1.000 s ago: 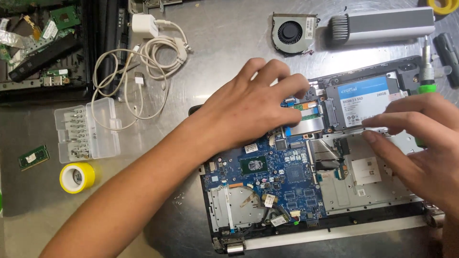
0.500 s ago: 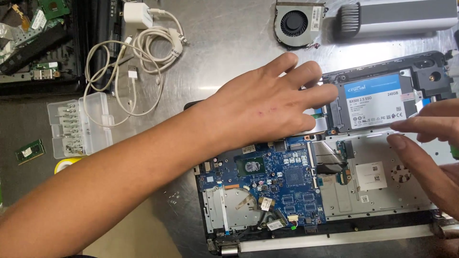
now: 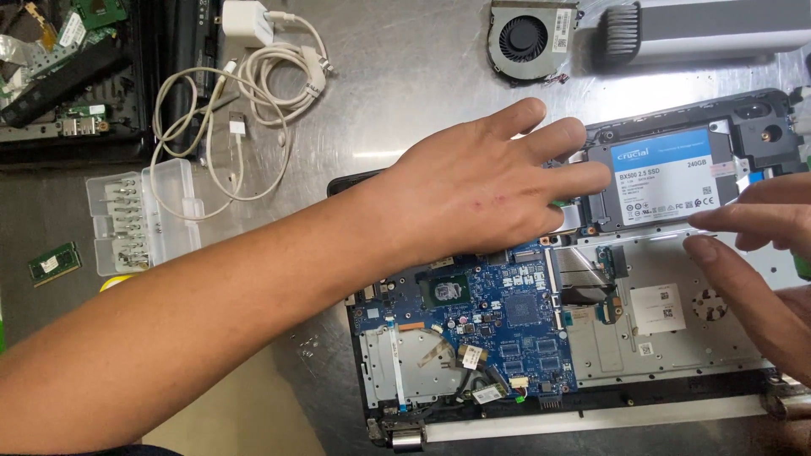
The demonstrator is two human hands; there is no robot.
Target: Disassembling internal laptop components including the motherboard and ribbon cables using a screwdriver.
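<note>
An opened laptop base [image 3: 591, 409] lies on a metal table, with its blue motherboard [image 3: 507, 312] bare. A blue-and-black drive [image 3: 667, 173] sits in the bay at the upper right. My left hand [image 3: 473, 190] reaches across and rests flat on the base, fingers spread, with the fingertips at the drive's left edge. My right hand [image 3: 760, 245] comes in from the right. Its thumb and forefinger touch the metal strip along the drive's lower edge. A green sliver of the screwdriver [image 3: 802, 266] shows in that hand at the frame's edge.
A loose cooling fan [image 3: 525, 38] and a grey device [image 3: 701, 29] lie at the back. A white charger with coiled cable [image 3: 253, 76], a clear bit box [image 3: 139, 215], a memory stick [image 3: 52, 263] and another dismantled laptop [image 3: 59, 84] lie to the left.
My left hand has slid to the right across the base, up to the drive's edge. My right hand has dropped lower, and the screwdriver has left most of the view.
</note>
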